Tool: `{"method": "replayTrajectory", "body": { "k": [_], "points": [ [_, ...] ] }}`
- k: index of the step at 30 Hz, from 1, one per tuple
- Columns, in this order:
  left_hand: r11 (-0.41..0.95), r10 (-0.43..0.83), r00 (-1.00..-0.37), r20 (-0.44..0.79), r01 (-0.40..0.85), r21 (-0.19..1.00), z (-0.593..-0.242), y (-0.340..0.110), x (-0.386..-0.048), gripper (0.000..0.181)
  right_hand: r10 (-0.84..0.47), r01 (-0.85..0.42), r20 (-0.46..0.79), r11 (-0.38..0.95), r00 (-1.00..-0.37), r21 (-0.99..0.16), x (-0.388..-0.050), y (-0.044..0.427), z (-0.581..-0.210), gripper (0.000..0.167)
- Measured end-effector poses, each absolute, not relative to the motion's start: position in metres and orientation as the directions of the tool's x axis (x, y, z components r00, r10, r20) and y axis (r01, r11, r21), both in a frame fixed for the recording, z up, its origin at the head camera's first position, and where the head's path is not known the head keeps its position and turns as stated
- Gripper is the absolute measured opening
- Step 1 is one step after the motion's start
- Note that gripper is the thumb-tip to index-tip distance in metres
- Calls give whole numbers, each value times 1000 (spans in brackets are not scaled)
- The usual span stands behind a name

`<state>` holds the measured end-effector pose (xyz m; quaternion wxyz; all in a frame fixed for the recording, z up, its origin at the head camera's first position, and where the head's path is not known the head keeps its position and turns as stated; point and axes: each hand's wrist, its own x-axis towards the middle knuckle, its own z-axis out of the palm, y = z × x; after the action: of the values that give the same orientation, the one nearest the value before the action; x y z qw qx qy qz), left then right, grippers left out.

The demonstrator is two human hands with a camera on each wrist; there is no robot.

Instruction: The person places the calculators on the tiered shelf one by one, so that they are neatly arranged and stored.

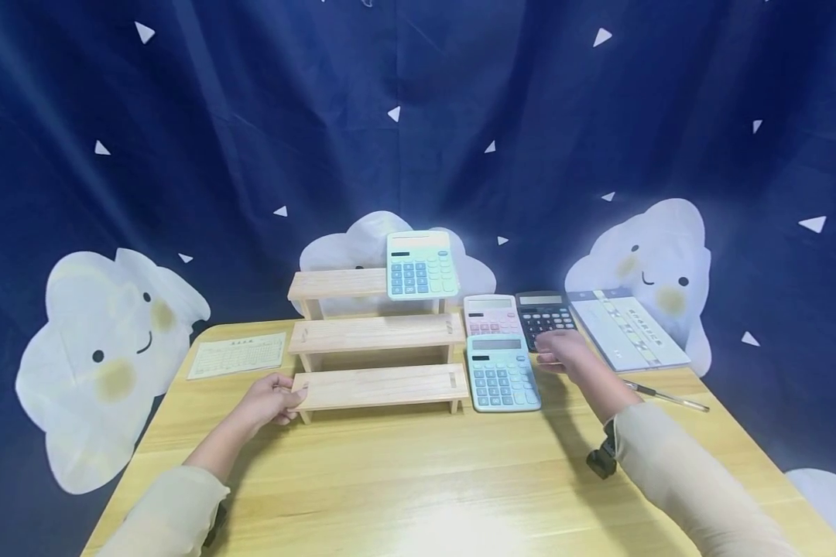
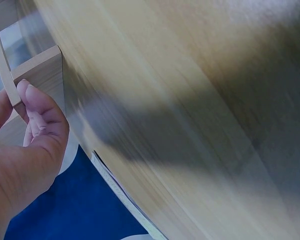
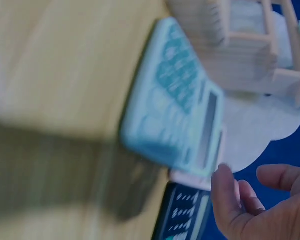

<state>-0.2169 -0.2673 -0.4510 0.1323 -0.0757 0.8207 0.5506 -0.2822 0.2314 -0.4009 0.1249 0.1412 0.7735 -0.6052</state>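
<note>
A three-tier wooden rack (image 1: 383, 387) stands on the table, and my left hand (image 1: 268, 400) pinches the left end of its lowest shelf; the left wrist view shows thumb and fingers (image 2: 37, 102) around the board end. On the top tier's right end leans a light blue calculator (image 1: 421, 264). Right of the rack, a second blue calculator (image 1: 503, 374) overlaps the lower part of a pink calculator (image 1: 491, 312), with a black calculator (image 1: 545, 316) beside them. My right hand (image 1: 563, 352), fingers relaxed, hovers over the black one's lower part, holding nothing; the right wrist view shows a gap between thumb and fingers.
A printed sheet (image 1: 237, 355) lies at the table's back left. At the back right are a white pad or booklet (image 1: 627, 329) and a pen (image 1: 669, 396) in front of it. A blue curtain (image 1: 418, 139) with clouds hangs behind the table.
</note>
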Motion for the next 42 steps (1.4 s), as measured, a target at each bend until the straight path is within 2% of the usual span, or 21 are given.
{"method": "replayTrajectory", "body": {
  "k": [5, 9, 12, 15, 22, 29, 35, 42],
  "points": [
    [381, 15, -956, -294, -266, 885, -452, -268, -215, 41, 91, 401, -392, 290, -915, -869, -270, 246, -412, 49],
    [388, 12, -955, -295, -267, 882, -454, -268, -216, 42, 78, 424, -422, 317, -903, -849, -262, 253, -423, 36],
    [395, 14, -956, -293, -264, 880, -455, -268, -217, 42, 31, 400, -421, 382, -906, -833, -257, 254, -431, 31],
    [400, 7, -957, -291, -264, 878, -455, -268, -218, 41, -14, 372, -421, 442, -907, -816, -253, 251, -438, 34],
    [411, 5, -956, -294, -266, 872, -455, -268, -218, 42, -137, 352, -455, 457, -880, -817, -246, 248, -447, 29],
    [406, 8, -958, -288, -260, 876, -453, -267, -215, 44, -30, 378, -460, 525, -888, -763, -244, 237, -449, 33],
    [398, 8, -957, -291, -264, 879, -456, -267, -216, 42, -46, 364, -446, 508, -894, -781, -245, 234, -456, 35],
    [394, 8, -957, -291, -264, 880, -456, -268, -217, 42, -46, 299, -397, 582, -917, -756, -245, 232, -457, 34]
  ]
}}
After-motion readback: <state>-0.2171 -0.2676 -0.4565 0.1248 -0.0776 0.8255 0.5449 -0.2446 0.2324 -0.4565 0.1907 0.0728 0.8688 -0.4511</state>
